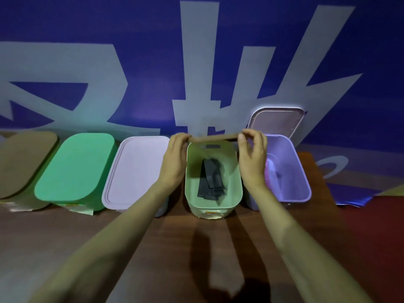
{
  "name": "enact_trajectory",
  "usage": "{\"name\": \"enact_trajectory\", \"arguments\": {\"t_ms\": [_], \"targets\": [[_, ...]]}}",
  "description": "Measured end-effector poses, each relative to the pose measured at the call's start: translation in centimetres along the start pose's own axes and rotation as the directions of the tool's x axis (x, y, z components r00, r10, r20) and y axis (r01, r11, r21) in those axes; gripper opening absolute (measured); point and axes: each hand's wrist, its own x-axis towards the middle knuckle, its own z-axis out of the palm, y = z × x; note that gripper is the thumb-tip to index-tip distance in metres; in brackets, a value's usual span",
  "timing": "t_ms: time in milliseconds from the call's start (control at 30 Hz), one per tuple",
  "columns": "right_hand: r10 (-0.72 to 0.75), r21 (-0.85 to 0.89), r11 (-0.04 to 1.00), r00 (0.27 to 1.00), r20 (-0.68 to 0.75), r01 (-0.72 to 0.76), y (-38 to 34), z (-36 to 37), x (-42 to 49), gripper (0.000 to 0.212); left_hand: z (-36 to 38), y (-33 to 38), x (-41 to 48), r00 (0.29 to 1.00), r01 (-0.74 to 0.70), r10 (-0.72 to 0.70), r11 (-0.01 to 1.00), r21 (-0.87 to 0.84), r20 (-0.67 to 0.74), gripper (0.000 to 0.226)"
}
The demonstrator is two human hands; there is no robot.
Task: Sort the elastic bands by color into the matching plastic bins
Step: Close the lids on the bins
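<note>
- A tan lid [213,137] is held edge-on in the upper middle of the frame, above the far rim of the light green bin [237,193]. It is pinched at its left end by the left hand [175,158] and at its right end by the right hand [251,158], with fingers and thumb closed on it.
- Whether the lid is being fitted or lifted away cannot be told. In either case it is best kept level, with both ends moved together so that neither corner catches the rim.
- If the lid is to be seated, its long edges should be lined up with the bin's opening before it is lowered, and the fingertips should be cleared from under the ends last.
- The dark bands [211,180] lie loose on the floor of the light green bin, below the held lid and between the two wrists. They are touched by neither hand.
- Their dark colour does not obviously match the bin's green, so the match is worth checking before the bin is closed.
- To the right of centre, a purple bin [299,171] stands open, with a pink item [271,171] inside, partly hidden by the right hand. Its pale lid [277,121] is leaned against the wall behind it.
- Across the left half of the frame, three lidded bins are seen on the wooden table [196,248]: lilac [135,171], green [76,167] and tan [21,162].
</note>
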Motion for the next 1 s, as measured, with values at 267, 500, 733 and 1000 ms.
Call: {"name": "enact_trajectory", "arguments": {"t_ms": [267,500,733,1000], "targets": [[0.107,0.128,0.986,0.994,-0.009,-0.105,2.7,-1.6,-7.3,0.025,-0.2,0.4,-8.1,0.992,0.122,-0.116,0.986,-0.117,0.049,0.022],[0.139,-0.083,0.987,0.99,0.027,-0.136,5.0,-1.9,-11.5,0.034,1.2,-0.7,-11.3,0.938,0.337,-0.328,0.938,-0.082,0.11,0.028],[0.133,-0.102,0.986,0.991,0.017,-0.131,5.4,-2.0,-12.5,0.029,2.0,-0.5,-12.4,0.934,0.347,-0.342,0.937,-0.035,0.102,0.031],[0.19,-0.153,0.971,0.981,0.038,-0.182,6.4,-2.5,-13.4,0.033,2.2,-0.3,-10.9,0.919,0.207,-0.286,0.935,0.287,0.27,0.03]]}}
